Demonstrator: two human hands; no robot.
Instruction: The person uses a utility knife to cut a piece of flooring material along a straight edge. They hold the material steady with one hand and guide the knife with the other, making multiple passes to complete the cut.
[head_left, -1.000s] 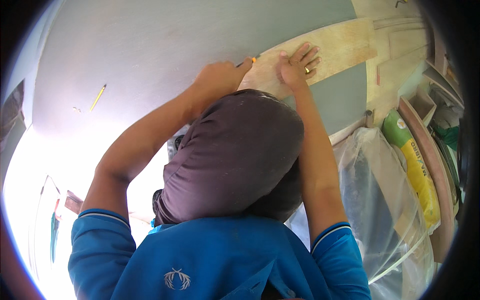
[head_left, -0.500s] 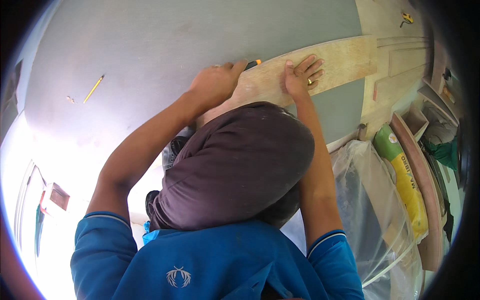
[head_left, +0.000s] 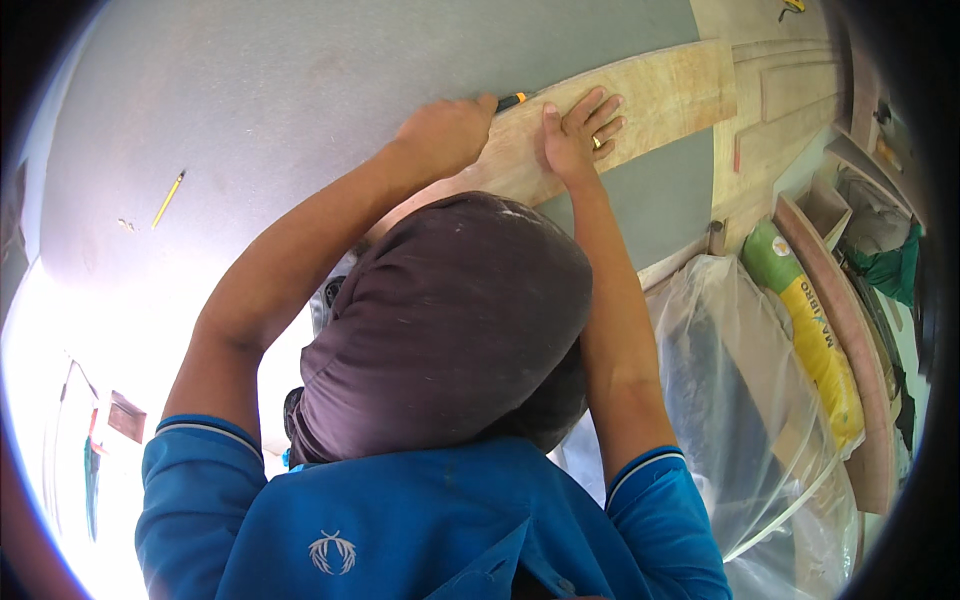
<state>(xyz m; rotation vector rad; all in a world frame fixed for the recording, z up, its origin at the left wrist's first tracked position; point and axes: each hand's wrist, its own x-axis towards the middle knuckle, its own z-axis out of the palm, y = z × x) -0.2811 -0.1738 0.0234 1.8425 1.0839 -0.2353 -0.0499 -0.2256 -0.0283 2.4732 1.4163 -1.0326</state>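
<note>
My left hand (head_left: 445, 135) is closed around a black-and-orange utility knife (head_left: 511, 102); the handle's end pokes out past the thumb side, and the blade is hidden. The knife lies at the far edge of a long, thin plywood strip (head_left: 660, 95). Spread flat on that strip, just right of the knife, is my right hand (head_left: 580, 135), fingers apart and a ring on one of them. The strip rests on a large grey sheet (head_left: 300, 90). My bent knee (head_left: 450, 300), in dark trousers, hides the strip's near left part.
A yellow pencil (head_left: 168, 200) lies on the grey sheet at left. At the far right sits a yellow-and-black tool (head_left: 790, 8), partly cut off. Clear plastic sheeting (head_left: 700, 400), a green-and-yellow bag (head_left: 810, 320) and curved wooden pieces (head_left: 850, 370) crowd the right side.
My left hand has slid the knife a little rightward along the strip's far edge, closer to my right hand. My right hand stays on the strip. The whole view has shifted slightly.
</note>
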